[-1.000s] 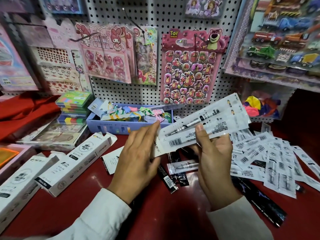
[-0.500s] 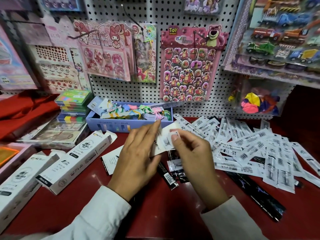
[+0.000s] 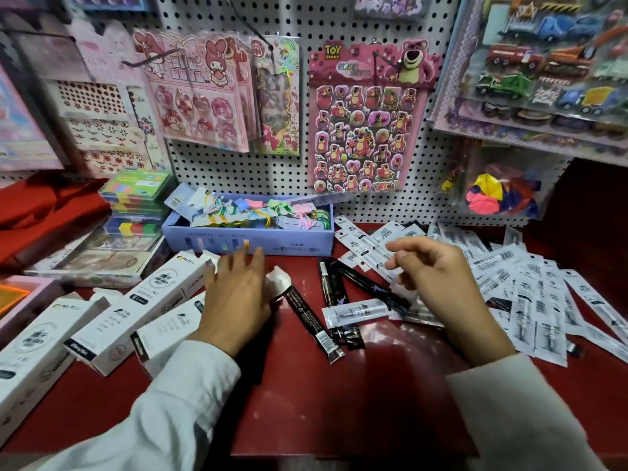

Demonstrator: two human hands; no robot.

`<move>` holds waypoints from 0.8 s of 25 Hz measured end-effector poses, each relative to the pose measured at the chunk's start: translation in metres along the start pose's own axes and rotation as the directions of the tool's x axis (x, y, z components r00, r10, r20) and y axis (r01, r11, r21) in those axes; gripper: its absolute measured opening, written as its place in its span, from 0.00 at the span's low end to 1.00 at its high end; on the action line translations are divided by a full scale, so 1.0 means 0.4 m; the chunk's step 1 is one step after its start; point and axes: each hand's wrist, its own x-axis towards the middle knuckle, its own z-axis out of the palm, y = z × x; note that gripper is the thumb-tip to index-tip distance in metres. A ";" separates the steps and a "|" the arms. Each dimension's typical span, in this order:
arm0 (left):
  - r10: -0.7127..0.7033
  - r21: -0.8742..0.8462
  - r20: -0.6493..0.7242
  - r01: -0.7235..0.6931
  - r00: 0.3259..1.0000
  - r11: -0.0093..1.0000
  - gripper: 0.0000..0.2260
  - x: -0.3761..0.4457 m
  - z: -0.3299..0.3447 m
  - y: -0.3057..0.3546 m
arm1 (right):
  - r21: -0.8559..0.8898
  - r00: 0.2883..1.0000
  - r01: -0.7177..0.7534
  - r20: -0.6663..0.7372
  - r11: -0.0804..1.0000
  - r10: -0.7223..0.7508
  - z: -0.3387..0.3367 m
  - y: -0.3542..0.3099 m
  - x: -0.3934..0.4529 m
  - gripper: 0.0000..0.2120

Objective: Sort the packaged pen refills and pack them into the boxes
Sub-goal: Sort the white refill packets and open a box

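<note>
Currently between picks: left hand (image 3: 238, 297) flat, fingers straight, over a white box (image 3: 159, 331); right hand (image 3: 438, 283) loosely curled, empty, above black refill packs (image 3: 334, 300). Likely next: grab a pack, slide into a box. White refill packs (image 3: 530, 294) spread right; bare red table (image 3: 339, 402) near; blue box (image 3: 248, 237) behind limits reach.

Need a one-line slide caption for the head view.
Both hands hover empty over scattered refill packets beside white boxes.

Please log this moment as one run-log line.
left hand: open, over white box | right hand: loosely curled, empty, above white refill packets | black refill packets: on table
</note>
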 end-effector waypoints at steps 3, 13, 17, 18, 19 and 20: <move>0.152 -0.092 -0.138 -0.165 0.979 0.982 0.19 0.014 0.008 0.074 | -0.159 0.998 -0.036 -0.053 0.987 0.028 -0.109 0.048 0.007 0.09; 0.472 -0.148 0.163 -0.451 0.867 0.880 0.21 0.090 0.096 0.311 | -0.758 0.921 -0.382 -0.361 0.529 0.149 -0.412 0.199 -0.027 0.27; 0.489 -0.172 0.019 -0.479 0.872 0.861 0.08 0.071 0.117 0.337 | -0.810 0.877 -0.451 -0.326 0.375 0.352 -0.440 0.255 -0.025 0.36; 0.513 -0.247 -0.036 -0.505 0.858 0.827 0.07 0.069 0.118 0.342 | -0.812 0.894 -0.425 -0.306 0.399 0.328 -0.427 0.259 -0.021 0.33; 0.545 -0.315 -0.083 -0.541 0.834 0.780 0.06 0.068 0.115 0.350 | -0.794 0.912 -0.399 -0.291 0.458 0.291 -0.411 0.259 -0.015 0.30; 0.574 -0.362 -0.121 -0.575 0.810 0.734 0.06 0.068 0.110 0.366 | -0.763 0.927 -0.372 -0.272 0.529 0.260 -0.396 0.258 -0.010 0.29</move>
